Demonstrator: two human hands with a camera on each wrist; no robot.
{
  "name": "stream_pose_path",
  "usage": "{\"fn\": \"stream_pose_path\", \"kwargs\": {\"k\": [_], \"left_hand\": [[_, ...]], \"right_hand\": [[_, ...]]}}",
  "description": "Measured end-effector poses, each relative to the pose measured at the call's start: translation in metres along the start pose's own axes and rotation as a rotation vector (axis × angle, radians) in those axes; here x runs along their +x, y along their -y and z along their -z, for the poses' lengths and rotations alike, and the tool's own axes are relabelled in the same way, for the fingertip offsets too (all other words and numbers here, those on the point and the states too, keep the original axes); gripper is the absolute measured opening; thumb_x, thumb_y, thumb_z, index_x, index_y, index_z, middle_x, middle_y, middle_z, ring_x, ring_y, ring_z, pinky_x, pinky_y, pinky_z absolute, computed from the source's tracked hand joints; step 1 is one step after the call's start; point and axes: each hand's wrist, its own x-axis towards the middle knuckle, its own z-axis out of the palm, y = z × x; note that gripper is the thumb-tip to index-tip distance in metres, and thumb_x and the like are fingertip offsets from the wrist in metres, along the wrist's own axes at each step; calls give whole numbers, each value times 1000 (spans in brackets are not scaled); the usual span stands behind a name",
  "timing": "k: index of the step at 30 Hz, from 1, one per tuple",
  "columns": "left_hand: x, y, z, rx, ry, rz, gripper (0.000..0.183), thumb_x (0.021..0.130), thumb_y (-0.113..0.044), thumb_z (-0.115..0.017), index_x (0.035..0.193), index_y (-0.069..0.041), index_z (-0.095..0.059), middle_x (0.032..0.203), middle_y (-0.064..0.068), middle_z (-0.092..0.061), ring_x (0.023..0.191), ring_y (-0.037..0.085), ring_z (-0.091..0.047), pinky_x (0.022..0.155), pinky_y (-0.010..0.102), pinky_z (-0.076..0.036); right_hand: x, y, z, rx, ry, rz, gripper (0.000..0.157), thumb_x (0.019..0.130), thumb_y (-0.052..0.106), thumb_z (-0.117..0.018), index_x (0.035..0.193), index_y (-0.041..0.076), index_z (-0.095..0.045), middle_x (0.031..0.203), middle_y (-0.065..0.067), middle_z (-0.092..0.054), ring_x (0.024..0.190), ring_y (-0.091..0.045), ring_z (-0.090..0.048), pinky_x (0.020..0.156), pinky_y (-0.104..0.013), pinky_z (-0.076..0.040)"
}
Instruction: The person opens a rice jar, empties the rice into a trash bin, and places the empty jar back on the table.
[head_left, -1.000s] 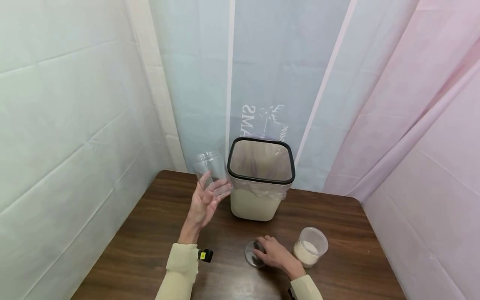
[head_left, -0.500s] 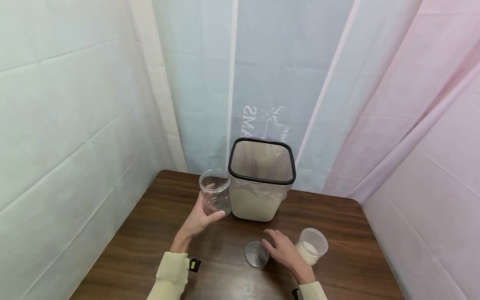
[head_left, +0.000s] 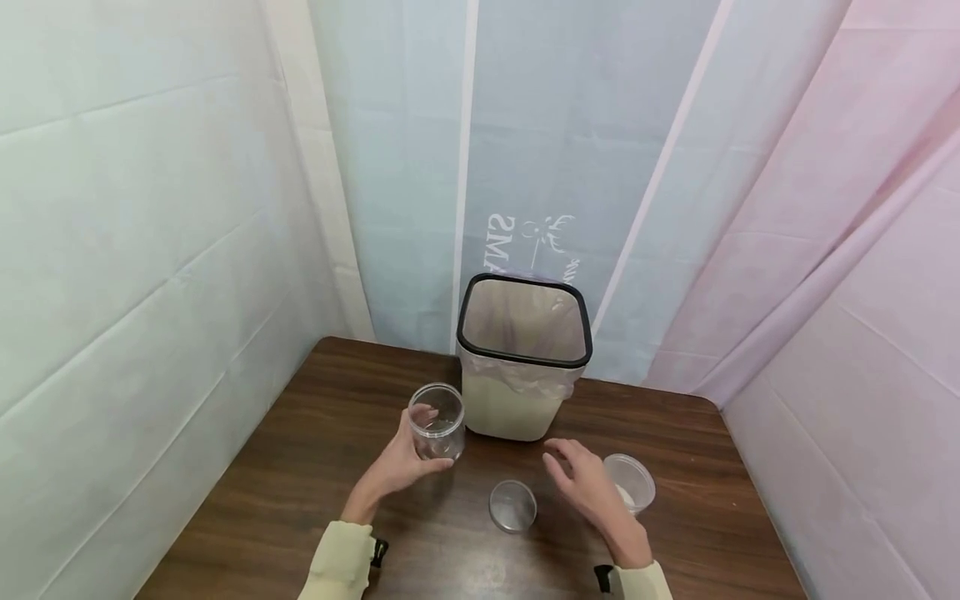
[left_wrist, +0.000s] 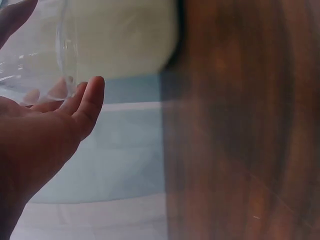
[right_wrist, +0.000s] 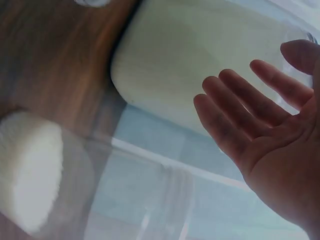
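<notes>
My left hand (head_left: 400, 463) grips a clear plastic jar (head_left: 437, 429), thumb on the near side and fingers around the far side. The jar stands mouth up over the table, left of the bin, with nothing inside that shows. Loosely spread fingers mark my right hand (head_left: 590, 485), which holds nothing; the right wrist view shows its bare palm. Between the hands lies a round clear lid (head_left: 513, 507). Just right of my right hand, and partly behind it, stands a second clear jar (head_left: 634, 478) with white grains (right_wrist: 32, 170) in it, likely rice.
A cream waste bin (head_left: 506, 410) with a black rim and a clear plastic liner stands at the back of the brown wooden table (head_left: 300, 467). Hanging fabric (head_left: 397, 167) closes off the back and both sides.
My left hand has turned the jar from tilted to mouth up and lowered it toward the table. My right hand has left the lid and moved up and right.
</notes>
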Motion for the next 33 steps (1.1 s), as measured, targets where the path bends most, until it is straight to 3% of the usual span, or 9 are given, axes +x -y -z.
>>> {"fn": "stream_pose_path", "kwargs": {"k": [5,11,17,21,27,33], "left_hand": [[0,13,-7,146,-11,35,95,69,-33,-90,139,-15,-29,140,9,-53,124,28,-57,102,48,-44],[2,27,-14,232,26,3,99,65,-37,-92,138,-12,-31,129,16,-56,121,34,-55,98,51,-45],[1,41,-14,345,79,3,99,63,-36,-93,137,-11,-33,124,17,-60,122,37,-54,95,53,-46],[-5,46,-14,353,113,26,101,63,-37,-93,140,-11,-32,127,16,-57,123,34,-53,95,52,-47],[-13,50,-21,365,123,27,101,63,-38,-92,140,-9,-34,131,13,-53,121,31,-55,95,50,-48],[-17,49,-26,376,131,34,99,63,-40,-92,138,-6,-37,136,20,-48,125,43,-50,101,56,-44]], "right_hand": [[5,-4,16,-32,-20,7,21,95,19,-64,114,9,-68,107,-6,-69,94,-19,-68,80,-40,-55],[7,-9,29,-49,-42,24,22,95,18,-63,114,7,-68,109,-11,-69,97,-27,-66,81,-46,-53],[4,-14,35,-100,-79,40,21,96,17,-61,111,4,-68,112,-18,-68,110,-39,-59,94,-54,-44],[0,-19,38,-117,-90,10,19,96,16,-60,110,5,-69,114,-18,-67,113,-42,-55,95,-55,-42],[-6,-28,39,-133,-143,49,15,94,11,-62,104,4,-70,108,-17,-69,109,-40,-58,95,-53,-40],[-13,-39,40,-178,-165,45,15,92,10,-64,102,2,-70,106,-19,-68,106,-42,-57,92,-54,-40]]}}
